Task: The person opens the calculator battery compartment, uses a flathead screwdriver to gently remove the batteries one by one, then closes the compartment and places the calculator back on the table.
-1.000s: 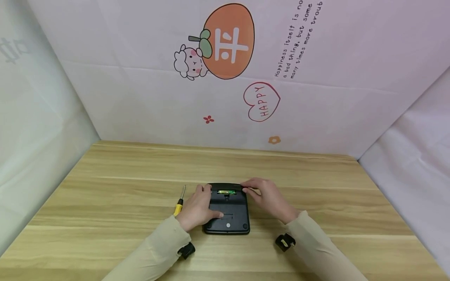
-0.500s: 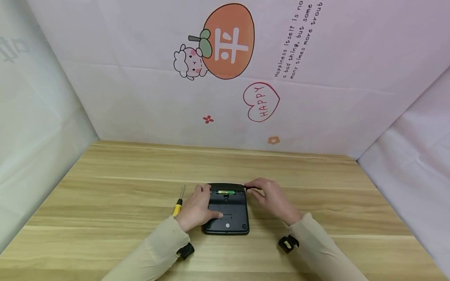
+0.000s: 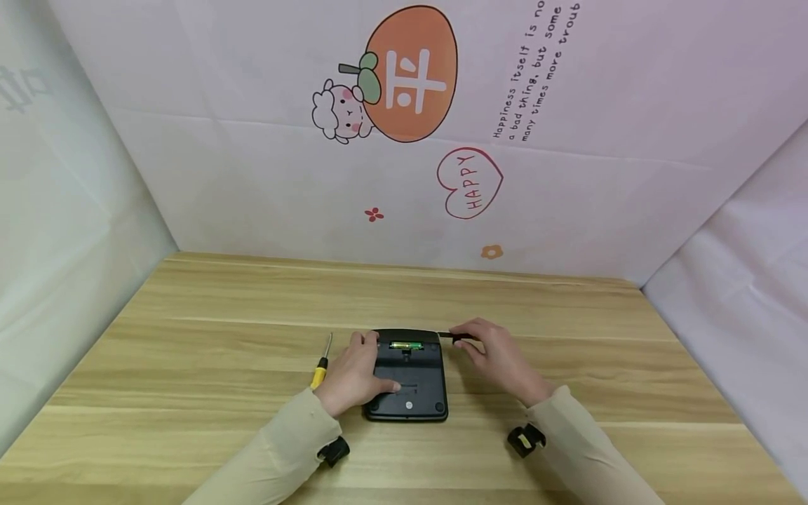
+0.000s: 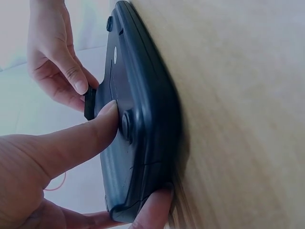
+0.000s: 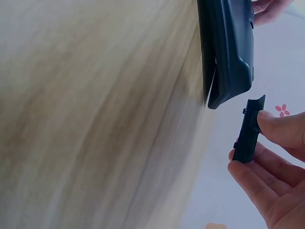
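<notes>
A black calculator (image 3: 413, 401) lies back side up on the wooden table, its battery slot uncovered at the far end. Inside that slot sits a green and gold battery (image 3: 406, 345). My left hand (image 3: 348, 377) grips the calculator from its left side, thumb (image 4: 90, 138) pressed on the back and fingers round the edge. Just off the far right corner, my right hand (image 3: 499, 356) pinches a small black battery cover (image 5: 247, 132) between thumb and fingers. In the right wrist view the cover is apart from the calculator, small tabs showing along one edge.
A yellow and black screwdriver (image 3: 320, 372) lies left of the calculator, partly behind the left hand. Black wrist devices (image 3: 333, 451) hang at both sleeves. A printed white sheet (image 3: 284, 189) rises along the table's far edge, with white sheets at both sides.
My right hand has drawn back to the right with the battery cover, widening the gap from the calculator. The left hand and calculator have stayed in place.
</notes>
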### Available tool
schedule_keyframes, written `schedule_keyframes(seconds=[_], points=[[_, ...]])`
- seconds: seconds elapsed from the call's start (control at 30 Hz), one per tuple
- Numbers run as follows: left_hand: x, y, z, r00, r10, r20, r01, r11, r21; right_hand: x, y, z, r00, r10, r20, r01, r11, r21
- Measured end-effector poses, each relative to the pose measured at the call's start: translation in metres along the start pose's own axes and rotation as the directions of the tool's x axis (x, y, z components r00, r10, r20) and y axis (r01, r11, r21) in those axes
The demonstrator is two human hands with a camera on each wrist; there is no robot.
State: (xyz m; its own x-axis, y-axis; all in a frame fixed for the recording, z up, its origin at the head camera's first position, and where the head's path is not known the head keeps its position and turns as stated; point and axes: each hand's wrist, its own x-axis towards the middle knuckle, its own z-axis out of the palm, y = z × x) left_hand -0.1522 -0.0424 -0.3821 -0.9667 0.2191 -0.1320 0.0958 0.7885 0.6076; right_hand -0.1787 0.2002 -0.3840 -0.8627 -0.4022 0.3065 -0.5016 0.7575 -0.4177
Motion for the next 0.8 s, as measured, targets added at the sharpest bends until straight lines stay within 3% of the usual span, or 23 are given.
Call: schedule_keyframes(seconds=[0.8], points=[[0.0002, 0.0016, 0.0009, 1.0, -0.008, 0.002, 0.008, 1.0, -0.004, -0.0071, 0.0084, -0.0004, 0.993, 0.084, 0.079, -0.078, 0.995, -0.069]])
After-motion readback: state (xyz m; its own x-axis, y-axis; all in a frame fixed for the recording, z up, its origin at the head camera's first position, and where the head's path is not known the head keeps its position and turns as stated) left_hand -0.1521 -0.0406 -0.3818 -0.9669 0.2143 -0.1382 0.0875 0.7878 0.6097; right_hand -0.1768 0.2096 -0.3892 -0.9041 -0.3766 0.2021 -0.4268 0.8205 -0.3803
